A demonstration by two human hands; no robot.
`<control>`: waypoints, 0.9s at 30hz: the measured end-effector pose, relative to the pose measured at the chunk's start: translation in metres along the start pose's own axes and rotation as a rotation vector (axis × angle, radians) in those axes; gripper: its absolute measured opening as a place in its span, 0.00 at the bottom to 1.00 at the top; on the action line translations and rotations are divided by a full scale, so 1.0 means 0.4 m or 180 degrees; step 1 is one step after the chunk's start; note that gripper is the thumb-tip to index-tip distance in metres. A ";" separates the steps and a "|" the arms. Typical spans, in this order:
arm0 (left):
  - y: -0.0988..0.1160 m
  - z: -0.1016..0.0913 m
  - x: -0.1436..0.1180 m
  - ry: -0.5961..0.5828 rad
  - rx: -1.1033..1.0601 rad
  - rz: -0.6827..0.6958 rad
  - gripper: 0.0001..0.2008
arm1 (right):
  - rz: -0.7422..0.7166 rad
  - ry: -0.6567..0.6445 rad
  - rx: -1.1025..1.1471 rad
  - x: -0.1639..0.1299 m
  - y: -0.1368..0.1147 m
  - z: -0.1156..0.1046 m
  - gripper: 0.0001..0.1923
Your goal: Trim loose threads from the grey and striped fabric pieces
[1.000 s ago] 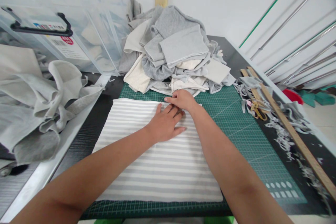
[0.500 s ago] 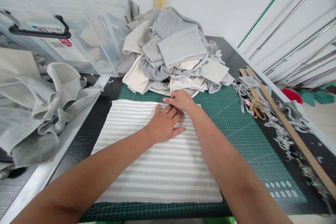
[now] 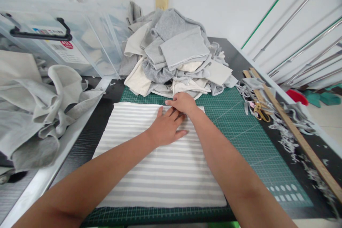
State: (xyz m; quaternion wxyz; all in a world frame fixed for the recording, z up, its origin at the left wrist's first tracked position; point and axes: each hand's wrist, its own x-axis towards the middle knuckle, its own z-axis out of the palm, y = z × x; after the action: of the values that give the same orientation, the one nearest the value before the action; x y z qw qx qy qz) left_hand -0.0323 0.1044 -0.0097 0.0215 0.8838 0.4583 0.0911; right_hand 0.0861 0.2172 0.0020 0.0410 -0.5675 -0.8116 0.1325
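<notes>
A grey-and-white striped cloth point(image 3: 160, 181) lies flat on the green cutting mat point(image 3: 240, 142). My left hand point(image 3: 167, 126) rests palm down on its upper middle with the fingers spread. Just beyond, at the cloth's far edge, my right hand point(image 3: 185, 103) is bent over with its fingers closed on that edge. Its fingertips touch the hem and are partly hidden, so any small item between them cannot be made out. The two hands almost meet.
A heap of grey and cream fabric pieces point(image 3: 179, 50) stands behind the cloth. More pieces point(image 3: 40, 103) lie at left, near a clear plastic bin point(image 3: 80, 39). At right are gold-handled scissors point(image 3: 261, 113), a wooden ruler point(image 3: 299, 135) and thread scraps point(image 3: 287, 140).
Both hands keep their places on the cloth, and the cloth lies as before. Only a very slight shift of the camera shows.
</notes>
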 end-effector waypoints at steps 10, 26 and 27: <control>0.000 0.000 -0.001 0.0028 0.0031 0.0011 0.27 | -0.0186 0.0084 -0.0009 -0.002 0.006 0.002 0.27; 0.000 -0.001 -0.003 0.0024 -0.0048 -0.0037 0.28 | -0.0175 0.0071 0.0312 0.003 0.021 0.007 0.30; 0.000 -0.001 -0.003 0.0025 -0.0049 -0.0037 0.28 | -0.0177 0.0067 0.0313 0.003 0.020 0.007 0.30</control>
State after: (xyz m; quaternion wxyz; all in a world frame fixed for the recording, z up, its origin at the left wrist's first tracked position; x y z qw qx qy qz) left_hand -0.0330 0.1034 -0.0095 0.0271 0.8806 0.4629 0.0980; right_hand 0.0922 0.2205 -0.0030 0.0812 -0.5435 -0.8190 0.1650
